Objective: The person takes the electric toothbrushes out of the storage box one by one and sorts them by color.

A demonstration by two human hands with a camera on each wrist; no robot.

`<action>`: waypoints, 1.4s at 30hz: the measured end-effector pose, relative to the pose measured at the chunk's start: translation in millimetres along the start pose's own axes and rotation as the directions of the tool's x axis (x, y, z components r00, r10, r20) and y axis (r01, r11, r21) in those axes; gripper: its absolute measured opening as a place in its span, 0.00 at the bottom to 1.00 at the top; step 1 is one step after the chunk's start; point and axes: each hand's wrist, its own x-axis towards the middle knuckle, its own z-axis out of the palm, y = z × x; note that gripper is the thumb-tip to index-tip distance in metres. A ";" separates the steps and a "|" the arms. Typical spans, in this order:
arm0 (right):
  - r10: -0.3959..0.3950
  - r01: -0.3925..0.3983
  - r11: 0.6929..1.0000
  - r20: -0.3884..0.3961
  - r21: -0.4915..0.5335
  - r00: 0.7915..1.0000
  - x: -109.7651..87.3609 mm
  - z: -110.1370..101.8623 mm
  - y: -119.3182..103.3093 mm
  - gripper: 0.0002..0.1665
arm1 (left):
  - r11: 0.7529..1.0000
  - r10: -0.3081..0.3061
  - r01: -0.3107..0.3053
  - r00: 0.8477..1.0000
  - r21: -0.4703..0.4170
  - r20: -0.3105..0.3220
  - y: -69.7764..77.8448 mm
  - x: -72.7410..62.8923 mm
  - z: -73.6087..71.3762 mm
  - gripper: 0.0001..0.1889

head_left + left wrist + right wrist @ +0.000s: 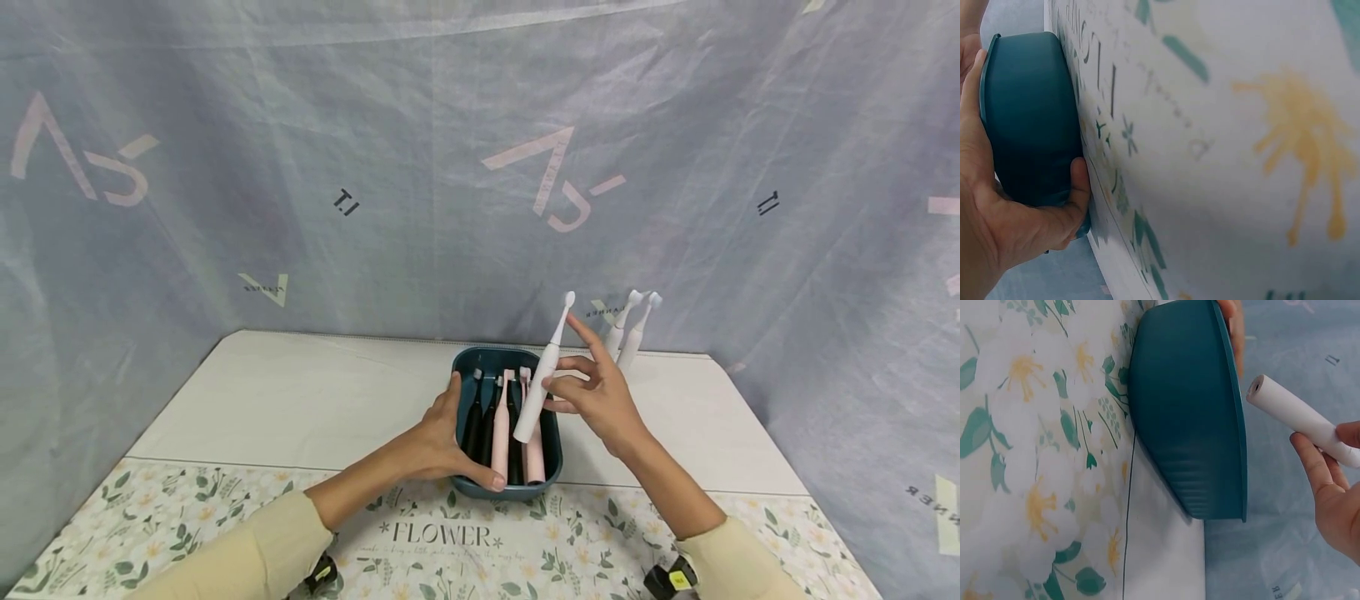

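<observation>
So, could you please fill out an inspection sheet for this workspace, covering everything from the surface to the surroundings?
Surface: table cover, white behind, floral in front.
Items: teal bin holding black toothbrushes and pink toothbrushes; two white toothbrushes beyond the right hand.
Clutter: nothing seen.
Hands: left hand holds the teal bin; right hand pinches another white toothbrush above it.
Cables: nothing seen.
Surroundings: grey fabric backdrop with printed letters.

Grey-blue curtain [420, 250] hanging before me, pink marks [525, 148] printed across; nearest me, flowered cover [225, 492], dark FLOWER lettering [441, 534]; white table [322, 408] beyond.
</observation>
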 end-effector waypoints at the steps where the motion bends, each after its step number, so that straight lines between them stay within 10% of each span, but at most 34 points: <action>1: -0.003 0.003 1.000 -0.006 0.002 1.000 -0.4 -1.4 -0.2 0.61 | 1.000 -0.001 0.001 1.000 -0.003 0.002 -0.1 0.1 0.1 0.94; 42: -0.219 0.202 0.973 -0.169 -0.115 0.961 -1.8 -63.1 17.5 0.61 | 0.999 0.010 -0.010 1.000 0.041 -0.003 -0.3 -1.3 -1.1 0.93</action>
